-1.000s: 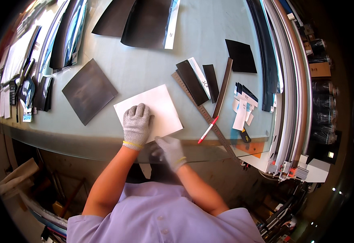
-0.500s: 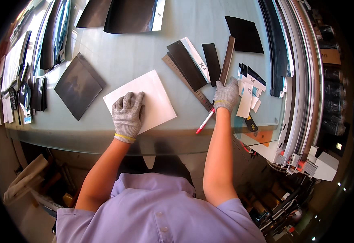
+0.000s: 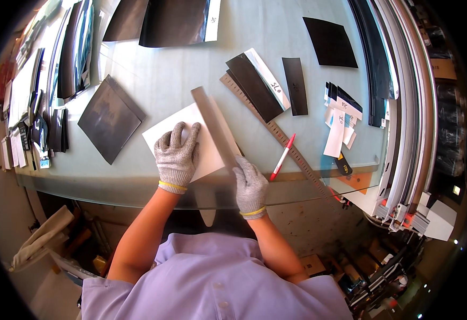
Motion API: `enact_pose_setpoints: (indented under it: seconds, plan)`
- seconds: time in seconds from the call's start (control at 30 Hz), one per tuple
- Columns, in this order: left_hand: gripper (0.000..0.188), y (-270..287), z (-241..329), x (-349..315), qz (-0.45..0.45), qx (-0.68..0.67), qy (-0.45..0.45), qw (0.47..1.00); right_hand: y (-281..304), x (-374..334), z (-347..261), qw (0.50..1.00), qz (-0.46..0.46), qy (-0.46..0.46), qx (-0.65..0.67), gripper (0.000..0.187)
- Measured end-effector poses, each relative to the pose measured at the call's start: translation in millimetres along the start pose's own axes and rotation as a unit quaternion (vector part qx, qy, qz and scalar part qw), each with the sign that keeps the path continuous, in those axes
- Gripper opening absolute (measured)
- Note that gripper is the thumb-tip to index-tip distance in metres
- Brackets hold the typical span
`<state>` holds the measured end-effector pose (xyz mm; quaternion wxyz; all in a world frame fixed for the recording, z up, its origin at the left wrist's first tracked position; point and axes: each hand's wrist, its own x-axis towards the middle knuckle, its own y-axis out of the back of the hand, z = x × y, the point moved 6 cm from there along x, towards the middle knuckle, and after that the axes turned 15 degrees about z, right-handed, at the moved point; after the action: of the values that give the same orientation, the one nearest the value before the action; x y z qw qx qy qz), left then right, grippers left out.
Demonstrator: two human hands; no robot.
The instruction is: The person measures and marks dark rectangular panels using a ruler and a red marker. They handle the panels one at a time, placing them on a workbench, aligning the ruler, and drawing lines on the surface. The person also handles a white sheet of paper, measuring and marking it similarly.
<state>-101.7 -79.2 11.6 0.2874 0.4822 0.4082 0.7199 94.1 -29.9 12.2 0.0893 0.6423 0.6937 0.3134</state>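
Observation:
My left hand (image 3: 177,154), in a grey knitted glove, lies on a white sheet (image 3: 207,154) with its fingers stretched out. My gloved right hand (image 3: 251,185) grips the near end of a flat, brownish-grey straightedge (image 3: 212,120). The straightedge slants over the sheet's right part and is blurred; whether it touches the sheet I cannot tell. Right of that hand lies a white marker (image 3: 283,158) with red ends. Beside the marker, a graduated metal ruler (image 3: 299,159) runs diagonally to the table's front edge.
Dark film pieces (image 3: 257,88) lie beyond the ruler, near a narrow black strip (image 3: 295,88). A dark square sheet (image 3: 111,120) is at left. White and black offcuts (image 3: 336,133) partly cover a black-and-yellow tool (image 3: 343,164). Metal rails (image 3: 423,106) border the table's right side.
My right hand has moved left and nearer, carrying the straightedge from beside the black strip to over the white sheet. The marker lies uncovered. My left hand stays on the sheet.

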Motion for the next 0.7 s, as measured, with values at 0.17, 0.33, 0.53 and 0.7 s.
enact_pose_setpoints:
  seconds: [0.17, 0.33, 0.53, 0.7]
  plan:
    - [0.057, -3, -1, -4, -0.018, 0.002, 0.009, 1.000, -10, 2, -4, 0.994, -0.026, 0.073, -0.080, 0.032]
    - [0.049, -6, 4, 7, -0.037, -0.007, -0.010, 0.999, 24, -37, 18, 0.981, -0.004, 0.141, -0.134, 0.035]
    - [0.040, -14, 12, 18, -0.020, -0.025, -0.024, 0.999, 25, -39, 20, 0.979, -0.044, 0.136, -0.143, 0.038]
    - [0.045, -25, 7, 13, 0.018, -0.070, -0.018, 0.997, 26, -40, 23, 0.979, -0.044, 0.142, -0.141, 0.040]
